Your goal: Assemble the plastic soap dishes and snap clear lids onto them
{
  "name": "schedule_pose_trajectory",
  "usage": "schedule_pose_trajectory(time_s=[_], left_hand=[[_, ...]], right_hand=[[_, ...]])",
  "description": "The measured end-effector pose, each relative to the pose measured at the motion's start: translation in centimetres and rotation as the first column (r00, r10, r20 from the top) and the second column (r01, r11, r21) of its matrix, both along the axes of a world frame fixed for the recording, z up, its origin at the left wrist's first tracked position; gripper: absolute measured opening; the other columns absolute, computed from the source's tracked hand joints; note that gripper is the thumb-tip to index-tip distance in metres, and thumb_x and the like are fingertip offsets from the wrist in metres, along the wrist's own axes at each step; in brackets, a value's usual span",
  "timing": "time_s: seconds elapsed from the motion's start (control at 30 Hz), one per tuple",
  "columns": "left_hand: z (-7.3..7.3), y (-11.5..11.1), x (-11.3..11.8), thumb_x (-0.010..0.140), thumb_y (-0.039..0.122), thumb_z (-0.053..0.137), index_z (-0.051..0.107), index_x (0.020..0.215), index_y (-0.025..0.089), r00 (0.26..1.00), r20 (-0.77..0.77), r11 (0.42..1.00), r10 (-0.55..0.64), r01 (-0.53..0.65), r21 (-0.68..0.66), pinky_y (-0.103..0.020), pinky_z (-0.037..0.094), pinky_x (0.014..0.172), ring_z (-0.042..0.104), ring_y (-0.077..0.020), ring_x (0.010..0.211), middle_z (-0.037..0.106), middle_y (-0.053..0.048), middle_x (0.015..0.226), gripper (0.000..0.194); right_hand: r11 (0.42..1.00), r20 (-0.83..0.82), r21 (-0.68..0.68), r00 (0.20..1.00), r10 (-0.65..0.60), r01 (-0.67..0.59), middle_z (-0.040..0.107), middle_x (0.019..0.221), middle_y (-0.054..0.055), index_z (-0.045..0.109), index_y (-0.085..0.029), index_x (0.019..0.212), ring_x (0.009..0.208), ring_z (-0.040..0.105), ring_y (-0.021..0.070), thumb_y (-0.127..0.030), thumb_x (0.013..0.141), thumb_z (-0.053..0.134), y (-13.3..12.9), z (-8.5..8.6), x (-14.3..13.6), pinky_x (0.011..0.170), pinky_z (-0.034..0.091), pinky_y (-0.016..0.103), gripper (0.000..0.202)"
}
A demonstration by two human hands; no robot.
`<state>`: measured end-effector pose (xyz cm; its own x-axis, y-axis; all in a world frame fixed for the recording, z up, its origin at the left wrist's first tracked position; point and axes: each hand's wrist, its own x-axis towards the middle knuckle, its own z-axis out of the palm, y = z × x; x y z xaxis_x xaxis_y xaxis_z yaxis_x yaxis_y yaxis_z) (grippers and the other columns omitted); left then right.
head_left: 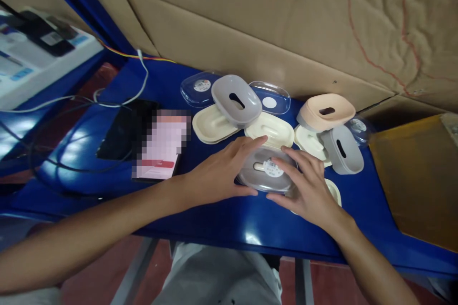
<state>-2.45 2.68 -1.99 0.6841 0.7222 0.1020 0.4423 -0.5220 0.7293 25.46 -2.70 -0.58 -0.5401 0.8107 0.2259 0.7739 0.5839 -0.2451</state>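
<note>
Head | left hand (216,174), right hand (310,189) cupping rounded grey box (252,161) | glossy clear lid (266,184)

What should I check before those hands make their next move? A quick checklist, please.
1. Both hands on the piece: ok. The left hand and right hand hold the gray container from opposite sides.
2. Clear lid over the container: ok, it lies on top, with a round label facing up.
3. Lid pressed fully down: cannot tell; fingers cover much of the rim.
4. Phone free of the left forearm: cannot tell; the forearm passes right beside it.
5. Black cable away from both hands: ok, it loops at the far left.
6. Loose pieces apart: not ok; another gray bowl overlaps a cream tray.
</note>
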Motion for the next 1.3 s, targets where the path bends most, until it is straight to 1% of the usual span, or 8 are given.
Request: schedule_pose_trajectory(time_s=[0.37, 0.63, 0.87, 0.97, 1.07, 1.17, 1.23, 1.3], left_hand=[[0.7, 0.4, -0.4, 0.088, 0.040, 0.089, 0.024, 0.169, 0.036, 0.995, -0.076, 0.995, -0.072, 0.077, 0.069, -0.058, 0.046, 0.122, 0.047, -0.0360, 0.152, 0.044, -0.015, 0.163, 0.104], [1.0, 0.6, -0.9, 0.091, 0.046, 0.085, 0.032, 0.166, 0.033, 0.994, -0.061, 0.996, -0.089, 0.088, -0.020, -0.052, 0.045, 0.124, 0.048, -0.0330, 0.152, 0.045, -0.013, 0.165, 0.094], [1.3, 0.7, -1.1, 0.090, 0.040, 0.083, 0.037, 0.161, 0.028, 0.989, -0.127, 0.992, -0.081, 0.092, 0.087, -0.051, 0.048, 0.121, 0.053, -0.0335, 0.147, 0.049, -0.015, 0.160, 0.086], [2.3, 0.2, -1.4, 0.089, 0.033, 0.079, 0.042, 0.157, 0.022, 0.981, -0.195, 0.979, 0.002, 0.038, 0.199, -0.055, 0.046, 0.122, 0.053, -0.0373, 0.146, 0.053, -0.017, 0.155, 0.079], [3.2, -0.8, -1.3, 0.088, 0.025, 0.074, 0.047, 0.154, 0.017, 0.963, -0.244, 0.919, 0.115, -0.010, 0.394, -0.065, 0.033, 0.129, 0.043, -0.0440, 0.155, 0.048, -0.022, 0.161, 0.071], [3.3, -1.9, -0.8, 0.091, 0.027, 0.073, 0.052, 0.151, 0.017, 0.960, -0.267, 0.839, 0.083, 0.077, 0.539, -0.068, 0.025, 0.131, 0.035, -0.0435, 0.160, 0.039, -0.023, 0.170, 0.064], [3.0, -2.6, -0.2, 0.094, 0.032, 0.074, 0.055, 0.149, 0.021, 0.954, -0.301, 0.782, -0.002, 0.189, 0.594, -0.067, 0.024, 0.132, 0.039, -0.0395, 0.158, 0.041, -0.020, 0.170, 0.059], [2.5, -3.0, 0.2, 0.098, 0.035, 0.072, 0.059, 0.146, 0.024, 0.939, -0.339, 0.726, -0.052, 0.269, 0.633, -0.067, 0.025, 0.131, 0.045, -0.0362, 0.153, 0.048, -0.016, 0.166, 0.052]], right_hand=[[0.996, 0.017, -0.011, 0.996, 0.086, -0.086, 0.039, 0.168, 0.018, 0.030, -0.034, 0.170, 0.154, 0.043, 0.0396, -0.044, 0.103, 0.069, 0.3, -0.1, -0.2, 0.119, 0.045, 0.061, 0.078], [0.997, 0.051, -0.021, 0.996, 0.079, -0.078, 0.040, 0.166, 0.018, 0.030, -0.034, 0.170, 0.152, 0.044, 0.0412, -0.046, 0.104, 0.068, 0.0, 0.2, -0.6, 0.118, 0.048, 0.062, 0.077], [0.991, 0.044, -0.070, 0.992, 0.118, -0.114, 0.029, 0.175, 0.021, 0.015, -0.026, 0.174, 0.162, 0.030, 0.0399, -0.054, 0.106, 0.060, 0.3, -0.2, -1.0, 0.124, 0.041, 0.065, 0.086], [0.994, 0.010, -0.044, 0.995, 0.102, -0.102, 0.048, 0.165, 0.021, 0.034, -0.022, 0.168, 0.153, 0.046, 0.0390, -0.058, 0.107, 0.057, 0.7, 0.9, 0.8, 0.118, 0.046, 0.062, 0.075], [0.997, -0.071, -0.077, 0.997, -0.001, -0.004, 0.078, 0.118, 0.010, 0.069, -0.023, 0.128, 0.107, 0.074, 0.0268, -0.042, 0.110, 0.058, 0.6, 2.7, 3.6, 0.095, 0.055, 0.045, 0.029], [0.973, -0.028, -0.220, 0.996, -0.082, 0.074, 0.074, 0.076, 0.001, 0.072, -0.023, 0.088, 0.070, 0.068, 0.0171, -0.035, 0.111, 0.058, 0.0, 3.9, 5.3, 0.071, 0.051, 0.035, 0.029], [0.939, 0.032, -0.333, 0.997, -0.074, 0.080, 0.076, 0.079, 0.001, 0.076, -0.024, 0.092, 0.071, 0.070, 0.0170, -0.037, 0.111, 0.057, -0.3, 4.1, 5.3, 0.070, 0.052, 0.034, 0.030], [0.924, 0.015, -0.380, 0.999, -0.033, 0.036, 0.081, 0.104, 0.003, 0.078, -0.025, 0.114, 0.093, 0.076, 0.0203, -0.038, 0.111, 0.059, -0.5, 3.9, 4.6, 0.084, 0.057, 0.036, 0.023]])
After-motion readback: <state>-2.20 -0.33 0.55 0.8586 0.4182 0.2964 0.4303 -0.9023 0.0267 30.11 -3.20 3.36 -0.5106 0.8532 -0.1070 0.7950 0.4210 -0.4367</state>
